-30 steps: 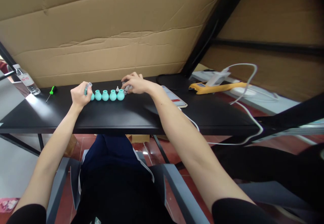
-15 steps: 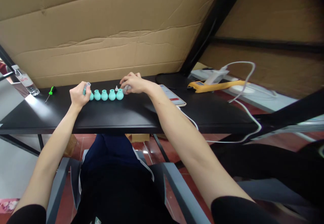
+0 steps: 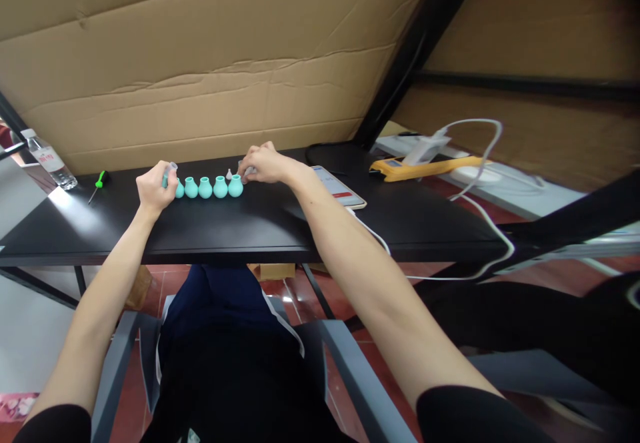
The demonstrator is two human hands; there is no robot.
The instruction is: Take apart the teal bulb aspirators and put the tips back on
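My left hand (image 3: 154,188) is wrapped round a teal bulb (image 3: 165,180) whose translucent nozzle (image 3: 173,166) sticks up past the fingers. At the right end of a row of teal bulbs, my right hand (image 3: 264,163) has its fingers curled round a small translucent piece (image 3: 249,172), mostly hidden by them. Upright on the desk, open necks upward, stand several bulbs, including the rightmost bulb (image 3: 235,187) and a middle bulb (image 3: 205,189). The leftmost bulb (image 3: 179,191) is partly behind my left hand. Behind the row stands a small whitish nozzle (image 3: 229,174).
On the black desk (image 3: 240,226) a phone (image 3: 342,188) with a white cable (image 3: 373,233) lies right of my right hand. A green-handled screwdriver (image 3: 101,179) and a water bottle (image 3: 53,161) are at the left. A yellow device (image 3: 425,168) lies far right. Cardboard (image 3: 210,63) rises behind.
My right hand's fingers have closed in beside the rightmost bulb, and less of the translucent piece shows. My left hand keeps its hold on the bulb.
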